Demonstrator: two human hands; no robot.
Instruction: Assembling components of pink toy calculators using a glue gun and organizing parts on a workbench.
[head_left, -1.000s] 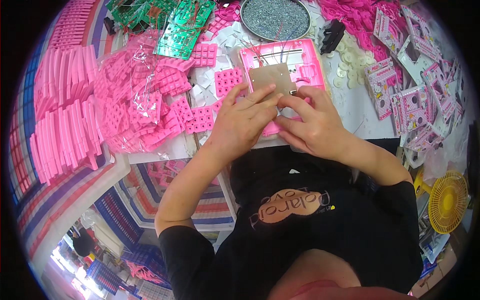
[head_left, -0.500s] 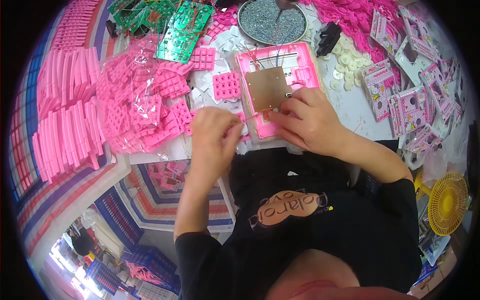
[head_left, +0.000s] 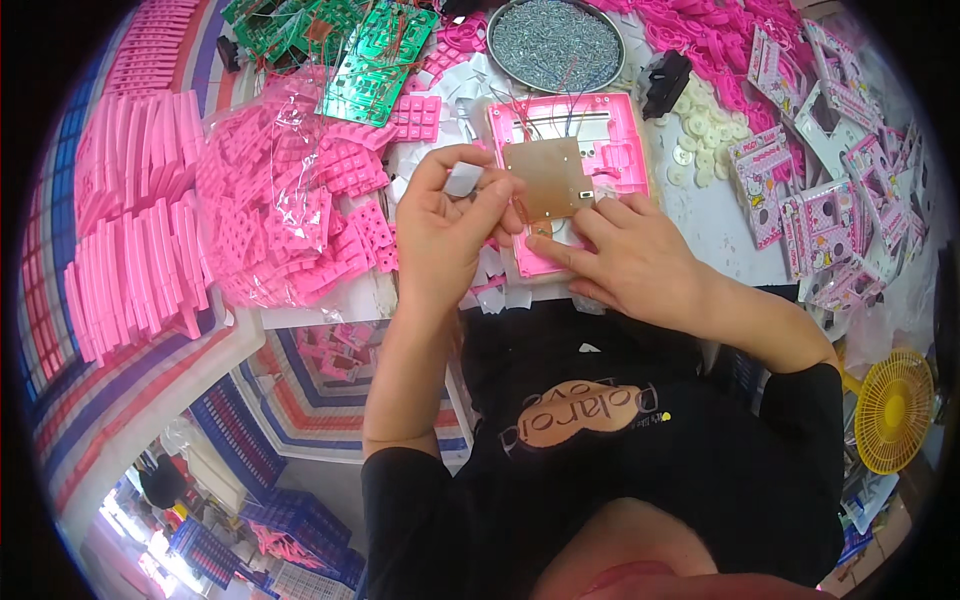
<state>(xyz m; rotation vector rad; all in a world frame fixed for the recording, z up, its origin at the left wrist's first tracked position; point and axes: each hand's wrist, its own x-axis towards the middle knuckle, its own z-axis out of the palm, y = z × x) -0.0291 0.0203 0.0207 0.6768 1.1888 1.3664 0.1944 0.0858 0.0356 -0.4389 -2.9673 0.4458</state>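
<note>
A pink plastic case (head_left: 612, 131) lies open on the table with a brown circuit board (head_left: 547, 178) set in it and thin wires at its top. My right hand (head_left: 625, 258) rests on the case's near edge, its fingers pressing by the board's lower corner. My left hand (head_left: 447, 230) is raised just left of the case and pinches a small white square piece (head_left: 463, 179) between thumb and fingers.
A clear bag of pink keypads (head_left: 285, 205) lies to the left, with rows of pink strips (head_left: 125, 250) beyond. Green circuit boards (head_left: 375, 60) and a round tray of screws (head_left: 556, 40) sit at the back. White discs (head_left: 700, 125) and printed cards (head_left: 810, 200) lie right; a yellow fan (head_left: 893, 410) is low right.
My left hand left the case, drew back toward me, then rose again holding a small white square piece. My right hand stayed on the case and board.
</note>
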